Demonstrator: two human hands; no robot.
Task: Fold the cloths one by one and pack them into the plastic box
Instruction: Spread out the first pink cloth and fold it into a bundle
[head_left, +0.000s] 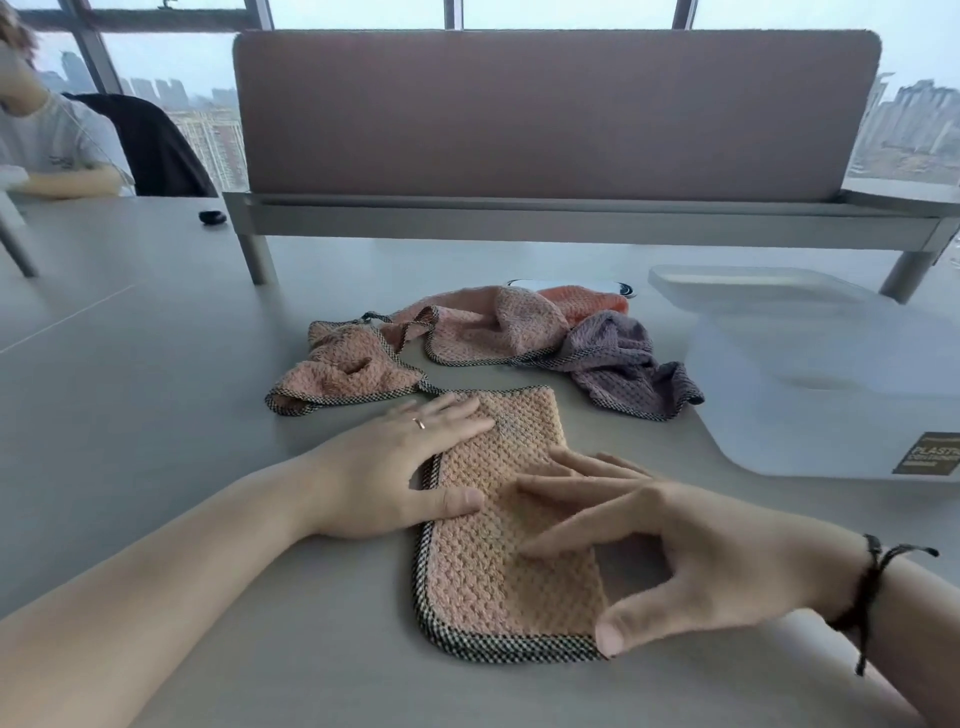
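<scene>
Far left, a 2nd person sits at the counter (130, 364), sleeve & forearm only, dark jacket (156, 150) on the chair behind. Small black item (212, 217) nearby, too small to ID.

Left hand (405, 467): flat, palm down, fingers spread, open, gripping nothing; presses the left part of the folded cloth (498, 545). Ring (420, 423) on one finger. Thumb lies across the cloth's checked trim.

Folded cloth: pink waffle weave, black/white checked edge, flat on counter centre-near, lying between the 2 hands.

Behind it, well apart from neither: pile of unfolded cloths, crumpled, pink cloth (343, 374) left, 2nd pink (478, 332) mid, orange cloth (582, 306) at back, purple cloth (623, 364) right. Pink divider (556, 114) stands beyond.

Right hand (675, 561): arched, fingers curled & parted, fingertips down on the cloth's right side, thumb at its near-right corner; not clearly pinching, half open. Black cord (867, 587) on wrist.

Far right: box (810, 415), frosted plastic, lid (753, 286) leaning behind it. Label (930, 460) reads "PLAST…", rest cut off/blurred. Contents can't tell.
</scene>
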